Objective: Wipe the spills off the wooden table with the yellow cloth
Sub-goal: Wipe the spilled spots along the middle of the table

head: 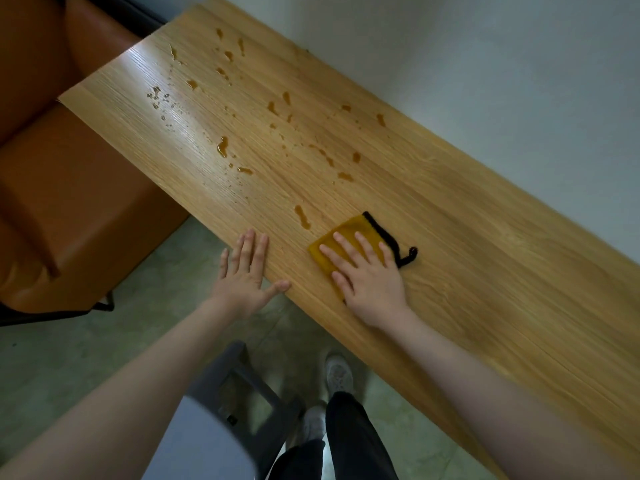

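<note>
No text, label, brand, number or sign can be read anywhere in the view.

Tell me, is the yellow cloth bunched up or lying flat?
Flat: the yellow cloth with black edging lies on the wooden table under the right hand.

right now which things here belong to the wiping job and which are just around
Part of the job:
yellow cloth, flat under the right hand
spills scattered on the wooden table
left hand, flat on the table edge

Just around:
orange seat
grey stool
</note>
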